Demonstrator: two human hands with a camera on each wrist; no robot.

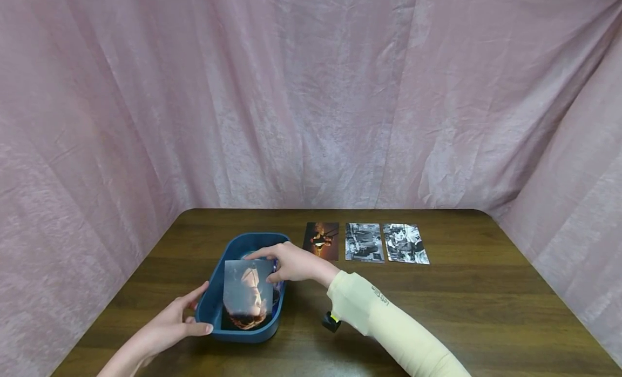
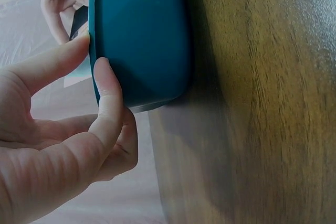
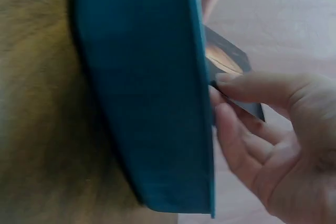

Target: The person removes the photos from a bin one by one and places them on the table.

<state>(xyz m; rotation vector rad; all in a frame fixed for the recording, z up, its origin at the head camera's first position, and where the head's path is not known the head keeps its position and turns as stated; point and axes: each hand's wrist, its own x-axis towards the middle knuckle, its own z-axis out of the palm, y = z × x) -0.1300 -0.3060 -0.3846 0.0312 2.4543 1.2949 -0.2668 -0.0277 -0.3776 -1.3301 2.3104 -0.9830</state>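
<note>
A blue bin (image 1: 245, 336) with rounded corners stands on the left half of the table. My left hand (image 1: 170, 323) grips its near left rim, with thumb and fingers at the edge; the left wrist view shows the hand (image 2: 79, 124) against the bin's wall (image 2: 142, 35). My right hand (image 1: 291, 263) pinches a photo card (image 1: 249, 290) by its right edge, over the bin's opening. The card has a grey ground and a light figure, and it overlaps other cards in the bin. In the right wrist view, thumb and fingers hold the card (image 3: 231, 59) just above the rim.
Three photo cards lie in a row at the back of the table: a dark orange one (image 1: 322, 241) and two black-and-white ones (image 1: 364, 242) (image 1: 405, 243). The wooden table (image 1: 466, 307) extends to the right. A pink curtain (image 1: 340, 96) hangs behind it.
</note>
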